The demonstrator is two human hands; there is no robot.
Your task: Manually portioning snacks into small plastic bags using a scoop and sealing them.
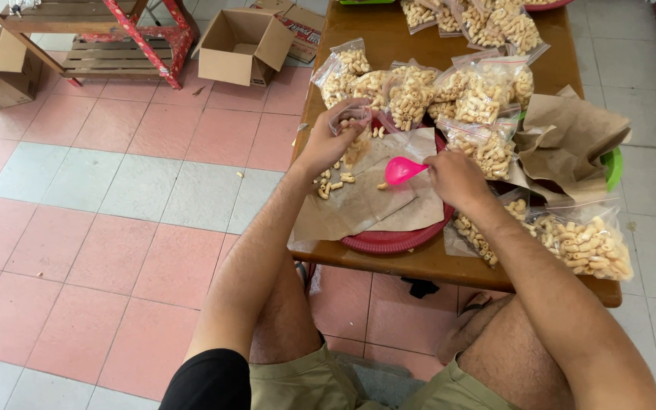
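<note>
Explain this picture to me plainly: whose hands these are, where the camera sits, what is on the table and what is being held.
There is no machine here, only one seated person's two bare hands, filmed from a camera on their head looking down. The left hand holds a small clear bag partly filled with pale snack pieces. The right hand holds a pink scoop. Both are above brown paper lying on a red tray. The wooden table also carries many filled bags of the same snacks.
</note>
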